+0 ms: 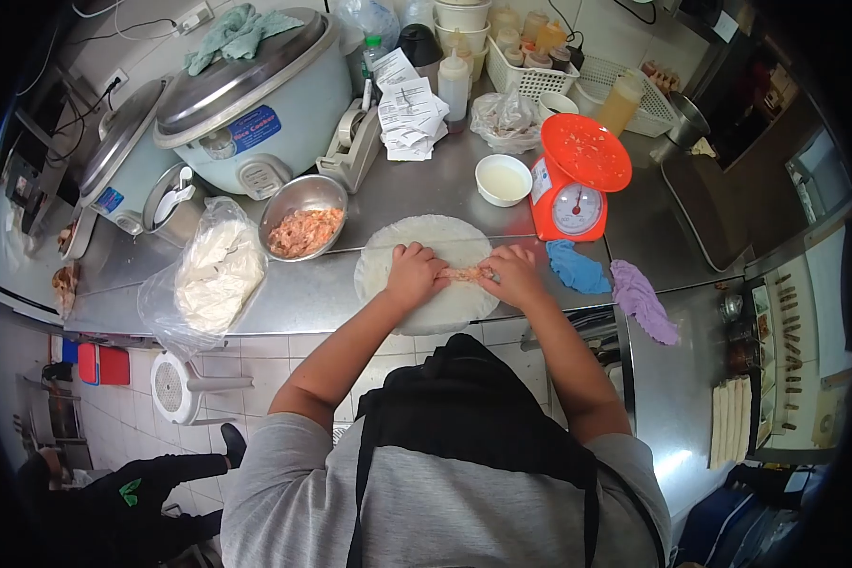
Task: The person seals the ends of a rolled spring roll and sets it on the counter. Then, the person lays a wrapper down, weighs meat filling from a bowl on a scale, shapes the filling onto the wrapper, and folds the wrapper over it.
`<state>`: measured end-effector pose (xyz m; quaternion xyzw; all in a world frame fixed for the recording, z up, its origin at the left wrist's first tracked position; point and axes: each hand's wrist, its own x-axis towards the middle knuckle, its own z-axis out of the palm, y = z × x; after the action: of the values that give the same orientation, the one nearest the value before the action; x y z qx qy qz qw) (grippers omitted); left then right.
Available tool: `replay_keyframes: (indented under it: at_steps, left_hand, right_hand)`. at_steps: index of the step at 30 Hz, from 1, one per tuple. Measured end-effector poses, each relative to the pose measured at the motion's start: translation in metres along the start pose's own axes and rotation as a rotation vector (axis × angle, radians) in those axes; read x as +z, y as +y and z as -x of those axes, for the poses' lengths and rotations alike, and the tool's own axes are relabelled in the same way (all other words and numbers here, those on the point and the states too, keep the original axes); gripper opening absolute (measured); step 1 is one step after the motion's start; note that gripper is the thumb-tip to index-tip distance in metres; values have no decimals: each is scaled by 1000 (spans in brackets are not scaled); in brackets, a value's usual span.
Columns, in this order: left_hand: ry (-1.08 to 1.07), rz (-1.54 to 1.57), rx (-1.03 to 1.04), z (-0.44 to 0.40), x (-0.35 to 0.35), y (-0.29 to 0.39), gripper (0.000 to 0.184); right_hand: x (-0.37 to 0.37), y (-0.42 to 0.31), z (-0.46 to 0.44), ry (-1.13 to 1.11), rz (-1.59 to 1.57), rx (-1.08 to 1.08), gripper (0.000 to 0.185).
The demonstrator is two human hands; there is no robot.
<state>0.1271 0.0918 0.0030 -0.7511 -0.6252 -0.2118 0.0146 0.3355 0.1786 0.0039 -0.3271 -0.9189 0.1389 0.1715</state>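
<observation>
A thin, round, pale wrapper (424, 233) lies flat at the counter's front edge, slightly overhanging it. Across it runs a short strip of orange-pink minced filling (463, 275). My left hand (415, 273) is closed at the strip's left end, fingers curled over it. At the right end, my right hand (511, 275) pinches the filling between thumb and fingers. A metal bowl (336, 192) of the same mince stands beyond my left hand. To its left, a plastic bag (220, 270) holds a stack of pale wrappers.
An orange-red scale (577, 180) stands back right, with a small white bowl (504, 180) beside it. Blue (577, 267) and purple (642, 298) cloths lie right of my hand. Large rice cookers (256, 104) fill the back left. Another person's dark-trousered leg (175, 473) shows lower left.
</observation>
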Motion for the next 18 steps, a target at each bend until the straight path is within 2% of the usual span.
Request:
replay_keyframes:
  at_steps: [3, 6, 9, 15, 18]
  left_hand:
    - [-29, 27, -32, 11, -12, -14, 34]
    - [-47, 97, -43, 19, -14, -23, 39]
    - [-24, 186, -56, 25, -11, -26, 42]
    - [-50, 262, -73, 31, -1, -39, 44]
    - [10, 262, -86, 37, -6, -37, 46]
  right_hand:
    - [-8, -7, -3, -69, 19, 45, 37]
    - [-7, -27, -12, 57, 60, -30, 48]
    - [8, -49, -27, 49, 132, -175, 48]
    - [43, -65, -50, -160, 103, -136, 38]
    - [32, -75, -48, -100, 43, -74, 30]
